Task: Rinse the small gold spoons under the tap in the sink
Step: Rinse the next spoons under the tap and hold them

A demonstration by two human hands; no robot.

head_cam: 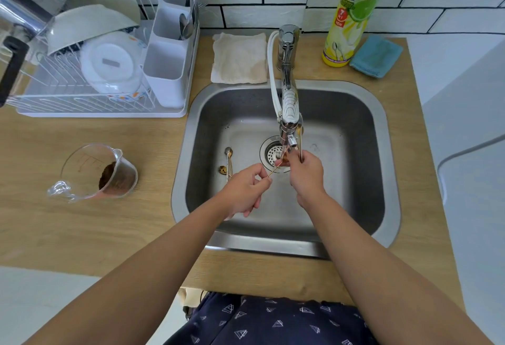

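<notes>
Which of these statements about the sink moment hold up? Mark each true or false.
1. Both hands are over the sink. True.
2. The left hand is empty. False: it pinches a thin gold spoon handle.
3. Two spoons lie on the sink floor, left of the drain. True.
4. The measuring cup stands inside the sink. False: it is on the wooden counter, left of it.
5. The dish soap bottle stands beside the dish rack. False: it stands right of the tap.
</notes>
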